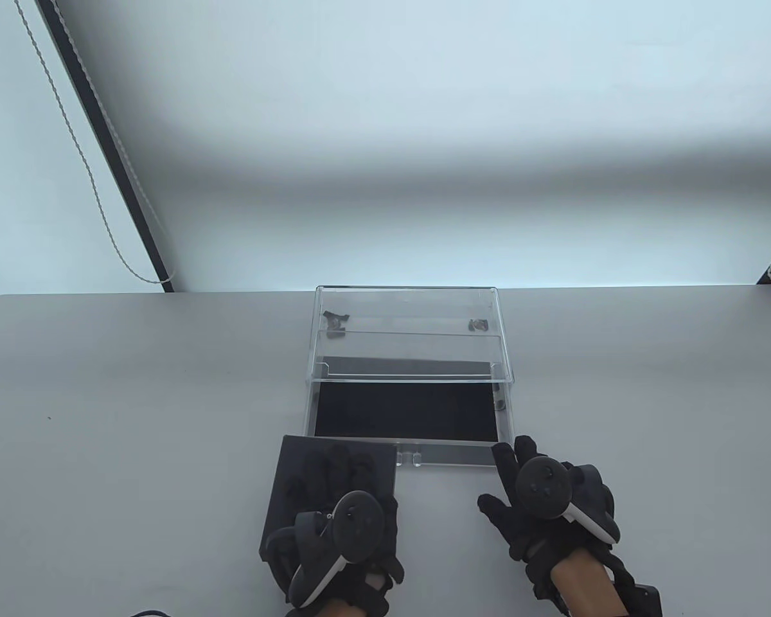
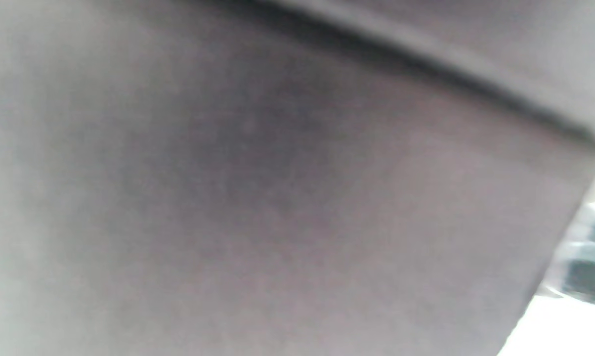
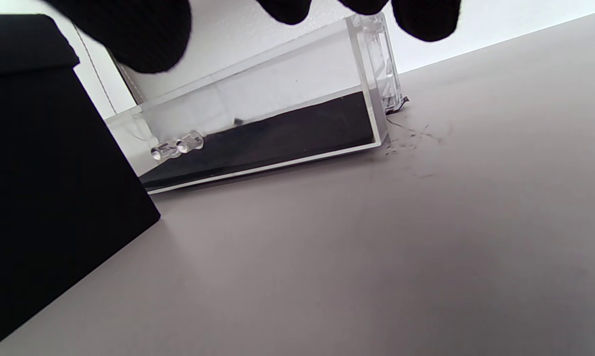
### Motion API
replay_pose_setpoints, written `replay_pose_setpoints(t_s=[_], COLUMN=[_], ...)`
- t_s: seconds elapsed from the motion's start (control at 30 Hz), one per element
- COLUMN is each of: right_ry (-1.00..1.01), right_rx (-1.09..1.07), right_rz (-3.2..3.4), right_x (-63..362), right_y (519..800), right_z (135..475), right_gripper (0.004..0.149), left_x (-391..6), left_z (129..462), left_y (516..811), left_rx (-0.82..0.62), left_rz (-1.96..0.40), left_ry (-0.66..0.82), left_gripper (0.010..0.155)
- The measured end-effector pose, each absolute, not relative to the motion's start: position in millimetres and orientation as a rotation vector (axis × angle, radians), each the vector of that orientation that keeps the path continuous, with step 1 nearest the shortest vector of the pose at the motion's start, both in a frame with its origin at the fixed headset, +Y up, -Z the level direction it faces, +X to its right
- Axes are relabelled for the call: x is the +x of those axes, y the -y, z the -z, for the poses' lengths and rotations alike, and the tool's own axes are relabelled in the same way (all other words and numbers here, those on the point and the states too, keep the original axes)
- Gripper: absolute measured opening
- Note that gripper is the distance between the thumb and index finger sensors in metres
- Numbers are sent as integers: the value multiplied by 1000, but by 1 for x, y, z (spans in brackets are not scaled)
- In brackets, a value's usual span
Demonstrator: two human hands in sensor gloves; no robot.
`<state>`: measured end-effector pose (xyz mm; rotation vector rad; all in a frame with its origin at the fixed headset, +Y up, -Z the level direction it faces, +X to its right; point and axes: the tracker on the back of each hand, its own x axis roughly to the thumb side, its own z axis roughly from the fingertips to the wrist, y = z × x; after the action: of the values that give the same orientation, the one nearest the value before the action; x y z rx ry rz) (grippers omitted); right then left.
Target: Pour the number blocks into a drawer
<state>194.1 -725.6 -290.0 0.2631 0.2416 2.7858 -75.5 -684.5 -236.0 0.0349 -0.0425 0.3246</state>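
One clear plastic case (image 1: 411, 334) sits mid-table, its single drawer (image 1: 406, 418) pulled out toward the person. Drawer floor is lined black; no blocks visible in it. Two small clear knobs (image 3: 176, 147) on the drawer front. Two small dark bits lie on the case, one near each back corner; too small to identify.

One black box (image 1: 334, 475) rests on the grey table (image 1: 103, 418), just left of the drawer front, its far edge touching or nearly touching the drawer's near left corner. Contents not visible, so number blocks cannot be counted.

Left hand (image 1: 340, 514): palm down on top of the box, fingers spread flat over the lid. Whether it grips cannot be told. Left wrist view is a grey blur, nothing readable.

Right hand (image 1: 540, 508): beside the drawer's near right corner, fingers loosely spread, holding nothing. In the right wrist view four fingertips (image 3: 139, 34) hang apart above the table.

Hands well apart.
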Motion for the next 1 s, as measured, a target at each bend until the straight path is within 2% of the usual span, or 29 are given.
replay_pose_setpoints(t_s=[0.5, 0.87, 1.0], right_ry=[-241, -231, -224], right_rx=[271, 295, 309], right_rz=[-2783, -2782, -2773], right_x=[194, 193, 192], right_y=[726, 727, 727], right_z=[291, 291, 290], right_gripper=[82, 82, 82], left_x=[-19, -15, -19], left_z=[240, 243, 243], left_y=[685, 683, 679], left_rx=[36, 33, -11], left_rz=[-332, -376, -447], left_ry=[60, 54, 77], left_gripper=[74, 73, 72])
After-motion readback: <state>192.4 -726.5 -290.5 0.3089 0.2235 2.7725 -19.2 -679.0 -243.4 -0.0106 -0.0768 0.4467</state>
